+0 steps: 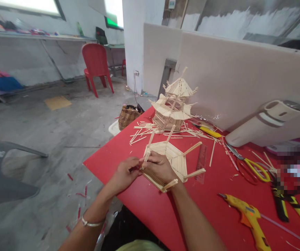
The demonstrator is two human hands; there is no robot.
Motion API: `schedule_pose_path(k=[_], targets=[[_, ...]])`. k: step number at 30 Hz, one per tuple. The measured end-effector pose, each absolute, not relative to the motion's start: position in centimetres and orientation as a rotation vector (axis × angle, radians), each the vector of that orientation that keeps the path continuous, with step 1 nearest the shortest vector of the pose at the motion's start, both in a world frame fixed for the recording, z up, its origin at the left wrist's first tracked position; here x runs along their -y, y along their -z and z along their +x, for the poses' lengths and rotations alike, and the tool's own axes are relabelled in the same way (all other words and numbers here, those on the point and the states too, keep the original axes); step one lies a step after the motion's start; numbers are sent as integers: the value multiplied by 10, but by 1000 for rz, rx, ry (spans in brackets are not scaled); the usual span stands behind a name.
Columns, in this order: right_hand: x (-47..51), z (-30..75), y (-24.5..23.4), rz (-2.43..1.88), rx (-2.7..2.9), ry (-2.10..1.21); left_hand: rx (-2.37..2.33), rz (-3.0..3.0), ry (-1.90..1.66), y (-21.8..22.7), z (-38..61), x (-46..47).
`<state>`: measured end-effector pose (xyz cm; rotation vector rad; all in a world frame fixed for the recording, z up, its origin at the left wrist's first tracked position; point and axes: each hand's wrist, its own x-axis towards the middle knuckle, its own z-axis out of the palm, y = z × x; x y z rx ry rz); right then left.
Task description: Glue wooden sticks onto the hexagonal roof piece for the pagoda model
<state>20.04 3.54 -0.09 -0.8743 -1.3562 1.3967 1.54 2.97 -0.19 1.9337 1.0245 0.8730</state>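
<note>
A hexagonal base of thin wooden sticks (179, 164), with short stick posts rising at its corners, rests near the edge of the red table. My right hand (160, 169) reaches over it and grips the post (147, 155) at its left corner between thumb and fingers. On the outer side, my left hand (126, 174) pinches the foot of that same post, its fingertips meeting the right hand's. The fingers partly hide the joint. Behind the base stands a pagoda model (174, 104) built from similar sticks, with loose sticks (141, 130) scattered around it.
At right lie a yellow glue gun (249, 216), scissors (256, 169), black-and-yellow pliers (279, 202) and a clear red-tinted ruler (201, 162). A yellow utility knife (209, 131) and a white tumbler (264, 122) sit near the board. A red chair (95, 62) stands beyond.
</note>
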Motion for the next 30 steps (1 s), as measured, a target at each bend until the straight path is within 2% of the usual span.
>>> schedule_pose_path(k=[30], targets=[[-35,202,-2,-852,1480,-1413,-1008,1883,-898,7,16,-29]])
